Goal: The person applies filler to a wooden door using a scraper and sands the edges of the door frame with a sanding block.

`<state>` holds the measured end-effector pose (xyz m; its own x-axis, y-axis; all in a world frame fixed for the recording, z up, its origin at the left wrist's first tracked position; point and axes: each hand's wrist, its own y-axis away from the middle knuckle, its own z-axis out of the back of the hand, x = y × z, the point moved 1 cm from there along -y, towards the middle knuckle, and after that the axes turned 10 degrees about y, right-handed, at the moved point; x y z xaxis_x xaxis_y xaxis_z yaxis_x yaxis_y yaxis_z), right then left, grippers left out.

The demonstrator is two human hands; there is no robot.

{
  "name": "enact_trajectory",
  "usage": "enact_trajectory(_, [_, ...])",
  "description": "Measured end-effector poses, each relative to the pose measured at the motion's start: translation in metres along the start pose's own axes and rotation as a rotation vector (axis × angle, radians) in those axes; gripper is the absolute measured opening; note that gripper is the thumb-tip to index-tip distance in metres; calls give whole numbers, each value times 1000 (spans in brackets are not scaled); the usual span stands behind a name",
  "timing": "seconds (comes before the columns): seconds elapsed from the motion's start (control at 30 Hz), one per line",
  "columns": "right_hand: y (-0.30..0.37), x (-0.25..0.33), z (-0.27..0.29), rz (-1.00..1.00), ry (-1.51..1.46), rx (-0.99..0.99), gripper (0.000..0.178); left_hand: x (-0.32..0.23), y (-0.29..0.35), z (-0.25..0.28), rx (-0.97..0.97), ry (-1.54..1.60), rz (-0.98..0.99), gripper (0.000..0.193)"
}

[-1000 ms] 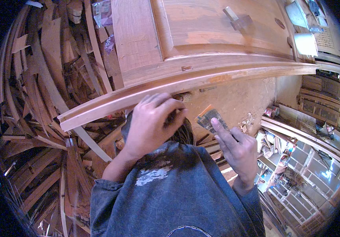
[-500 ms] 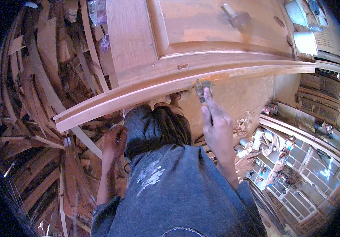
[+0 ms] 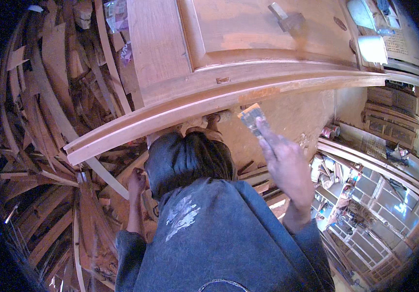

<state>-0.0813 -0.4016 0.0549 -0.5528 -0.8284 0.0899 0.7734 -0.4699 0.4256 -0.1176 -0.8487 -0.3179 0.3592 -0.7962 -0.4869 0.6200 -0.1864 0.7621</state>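
Head view: right hand (image 3: pixel 289 168) gripping dark flat scraper (image 3: pixel 253 119), orange-tipped, just beside wooden rail (image 3: pixel 180 117). Likely light, stiffish; best hold: lower end, clear of orange tip. Left hand (image 3: pixel 137 181) curled; can't tell if holding anything.

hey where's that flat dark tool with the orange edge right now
In the head view, right of centre, the flat dark tool is in the right hand, just below the long wooden strip in the picture.

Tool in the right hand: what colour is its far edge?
The edge is orange; head view.
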Motion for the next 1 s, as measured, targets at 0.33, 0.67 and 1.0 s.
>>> enact_trajectory(0.33, [-15,-44,28,-135,-1210,421,48,-69,28,-1,-308,116,-306,20])
enact_trajectory(0.67, [18,-36,-2,-152,-1754,502,56,-361,124,49,-181,347,-1051,15])
enact_trajectory(1.0, [30,-26,-11,-32,-1680,556,53,-431,126,35,18,365,-1301,22])
